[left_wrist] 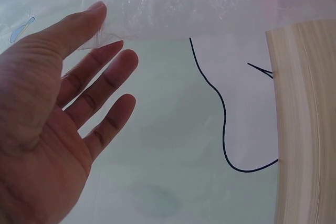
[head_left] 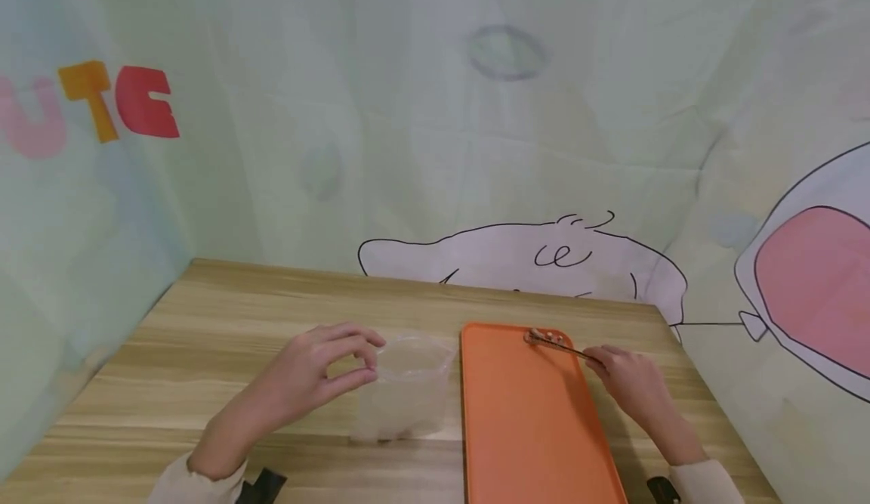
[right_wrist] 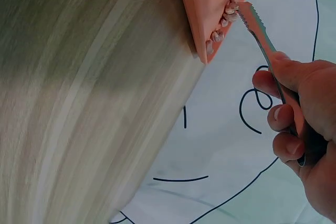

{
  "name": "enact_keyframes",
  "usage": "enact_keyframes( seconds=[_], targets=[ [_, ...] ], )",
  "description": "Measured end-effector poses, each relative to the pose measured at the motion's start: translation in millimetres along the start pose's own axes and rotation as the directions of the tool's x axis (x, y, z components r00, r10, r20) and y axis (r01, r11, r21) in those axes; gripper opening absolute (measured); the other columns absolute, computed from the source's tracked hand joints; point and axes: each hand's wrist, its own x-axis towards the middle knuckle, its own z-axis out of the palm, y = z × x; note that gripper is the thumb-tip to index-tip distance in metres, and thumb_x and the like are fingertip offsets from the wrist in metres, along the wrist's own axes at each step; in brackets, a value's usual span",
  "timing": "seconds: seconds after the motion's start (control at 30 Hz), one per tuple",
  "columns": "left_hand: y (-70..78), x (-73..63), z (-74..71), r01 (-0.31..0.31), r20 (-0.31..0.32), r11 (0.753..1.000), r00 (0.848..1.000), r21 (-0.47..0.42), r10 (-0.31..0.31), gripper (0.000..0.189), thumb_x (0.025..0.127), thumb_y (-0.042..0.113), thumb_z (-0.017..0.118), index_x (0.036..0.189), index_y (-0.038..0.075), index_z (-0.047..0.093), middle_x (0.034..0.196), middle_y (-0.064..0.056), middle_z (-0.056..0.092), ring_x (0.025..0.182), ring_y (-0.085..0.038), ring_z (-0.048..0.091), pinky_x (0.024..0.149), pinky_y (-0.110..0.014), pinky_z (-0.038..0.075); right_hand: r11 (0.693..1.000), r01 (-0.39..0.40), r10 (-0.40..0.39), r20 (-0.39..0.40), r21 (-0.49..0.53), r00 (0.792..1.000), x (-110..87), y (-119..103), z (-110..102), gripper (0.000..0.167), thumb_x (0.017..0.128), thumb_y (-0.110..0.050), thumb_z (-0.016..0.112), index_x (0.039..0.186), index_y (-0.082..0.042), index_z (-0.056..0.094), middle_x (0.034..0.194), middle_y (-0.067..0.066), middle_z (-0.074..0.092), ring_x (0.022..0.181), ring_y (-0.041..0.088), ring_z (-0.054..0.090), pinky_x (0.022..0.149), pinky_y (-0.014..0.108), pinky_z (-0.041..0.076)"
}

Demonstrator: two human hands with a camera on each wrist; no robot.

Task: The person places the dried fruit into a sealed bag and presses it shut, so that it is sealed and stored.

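Note:
My left hand pinches the upper left rim of a clear plastic bag that stands on the table with its mouth open. In the left wrist view the thumb lies over the bag's thin film, while the other fingers are spread apart below. My right hand grips slim metal tongs with serrated edges. Their tips meet small pale brownish pieces, perhaps shells or nuts, at the far right corner of an orange tray. Several of these pieces lie bunched there.
Both the tray and the bag rest on a wood-grain table, the bag just left of the tray. Behind the table's far edge hangs a pale printed curtain with cartoon drawings, and it continues along both sides.

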Motion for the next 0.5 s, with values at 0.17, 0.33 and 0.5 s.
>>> enact_keyframes(
  seconds=[0.17,0.33,0.5],
  targets=[
    [-0.1,0.2,-1.0,-0.006,0.002,1.0,1.0,0.001,0.006,0.012,0.093,0.023,0.074,0.086,0.024,0.064,0.106,0.003,0.071,0.088,-0.012,0.068,0.064,-0.014,0.045,1.0,0.004,-0.003,-0.057,0.006,0.998,2.1,-3,-9,0.018,0.076,-0.007,0.084,0.092,-0.007,0.076,0.081,0.003,0.072,0.053,0.015,0.061,0.042,0.029,0.042],
    [0.3,-0.1,-0.9,0.007,0.015,1.0,1.0,-0.003,-0.007,0.014,0.089,0.019,0.077,0.087,0.023,0.064,0.107,0.004,0.071,0.086,-0.01,0.068,0.065,-0.014,0.046,0.998,0.055,-0.048,-0.167,0.039,0.985,8.2,-16,-35,0.013,0.086,-0.015,0.077,0.096,-0.008,0.076,0.08,0.001,0.073,0.052,0.013,0.06,0.043,0.03,0.043],
    [0.9,0.0,0.5,0.022,0.03,1.0,0.999,-0.01,-0.022,0.017,0.087,0.016,0.079,0.086,0.024,0.064,0.108,0.004,0.071,0.086,-0.009,0.067,0.064,-0.013,0.045,0.984,0.17,-0.149,-0.3,0.045,0.942,29.4,-45,-75,0.043,0.106,-0.039,0.048,0.099,-0.008,0.077,0.08,0.002,0.074,0.049,0.011,0.058,0.041,0.028,0.042]
  ],
)
